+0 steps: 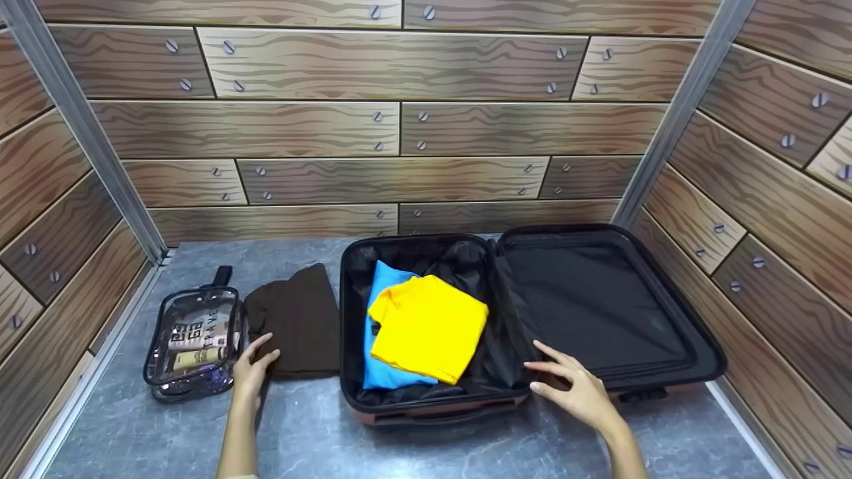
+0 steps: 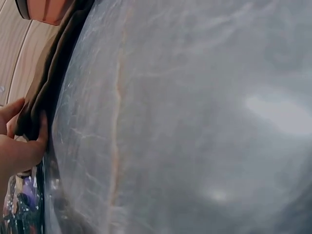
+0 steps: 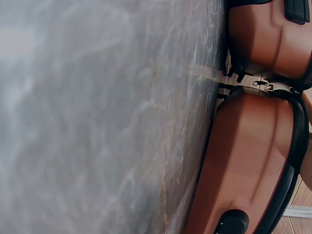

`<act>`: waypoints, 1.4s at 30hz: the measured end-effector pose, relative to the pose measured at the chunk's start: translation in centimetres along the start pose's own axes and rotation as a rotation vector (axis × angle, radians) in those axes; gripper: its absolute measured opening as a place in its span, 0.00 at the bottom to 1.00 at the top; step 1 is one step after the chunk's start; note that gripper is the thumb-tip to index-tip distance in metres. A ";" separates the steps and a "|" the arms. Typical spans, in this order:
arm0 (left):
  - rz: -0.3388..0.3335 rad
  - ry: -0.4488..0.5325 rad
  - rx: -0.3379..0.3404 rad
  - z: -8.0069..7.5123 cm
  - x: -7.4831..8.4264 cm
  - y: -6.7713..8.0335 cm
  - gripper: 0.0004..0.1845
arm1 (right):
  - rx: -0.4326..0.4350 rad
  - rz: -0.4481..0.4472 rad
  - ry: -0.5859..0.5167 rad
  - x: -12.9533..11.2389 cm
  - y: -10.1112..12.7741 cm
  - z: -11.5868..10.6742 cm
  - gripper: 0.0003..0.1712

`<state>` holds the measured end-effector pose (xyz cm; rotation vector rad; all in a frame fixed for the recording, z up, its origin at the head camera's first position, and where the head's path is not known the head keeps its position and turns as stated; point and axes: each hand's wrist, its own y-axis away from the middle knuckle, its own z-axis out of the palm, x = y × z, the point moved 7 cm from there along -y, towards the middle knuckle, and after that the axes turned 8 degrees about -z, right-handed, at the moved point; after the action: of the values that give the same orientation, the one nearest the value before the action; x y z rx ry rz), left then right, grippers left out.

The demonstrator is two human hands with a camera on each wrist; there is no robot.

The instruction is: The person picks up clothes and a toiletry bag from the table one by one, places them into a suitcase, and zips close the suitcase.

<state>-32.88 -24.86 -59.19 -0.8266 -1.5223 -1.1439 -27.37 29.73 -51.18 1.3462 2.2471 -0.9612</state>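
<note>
In the head view my left hand (image 1: 249, 374) is at the front left corner of a folded dark brown garment (image 1: 299, 326). The left wrist view shows its thumb and fingers pinching the brown cloth's edge (image 2: 41, 97). My right hand (image 1: 576, 389), fingers spread and slightly bent, hovers by the hinge side of an opened suitcase (image 1: 432, 407); whether the fingertips touch it I cannot tell. Inside the suitcase's left half, a folded yellow T-shirt (image 1: 429, 329) lies over a blue folded garment (image 1: 393, 379). The right wrist view shows the suitcase's orange-brown shell (image 3: 248, 141).
Left of the brown garment lies a clear toiletry bag (image 1: 193, 342) with black trim and bottles inside. The suitcase's black-lined lid (image 1: 592, 299) lies open to the right. Wood-patterned walls (image 1: 399, 126) enclose the grey marbled table (image 1: 319, 432).
</note>
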 end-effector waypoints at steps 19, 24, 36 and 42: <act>-0.015 -0.053 -0.022 0.3 0.0 -1.4 0.24 | -0.010 -0.007 -0.008 -0.1 0.1 0.1 0.20; 0.006 -0.014 -0.003 0.6 0.2 -1.6 0.24 | 0.004 -0.022 0.012 -0.1 0.0 0.0 0.19; -0.068 0.209 -0.037 1.5 0.1 -1.6 0.28 | 0.020 -0.024 0.030 -0.1 0.0 -0.2 0.20; -0.114 0.309 -0.047 1.4 0.2 -1.4 0.31 | 0.013 -0.013 0.023 0.0 0.0 -0.1 0.20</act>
<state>-34.64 -23.96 -59.39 -0.5682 -1.3015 -1.3286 -27.36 29.78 -51.06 1.3565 2.2725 -0.9713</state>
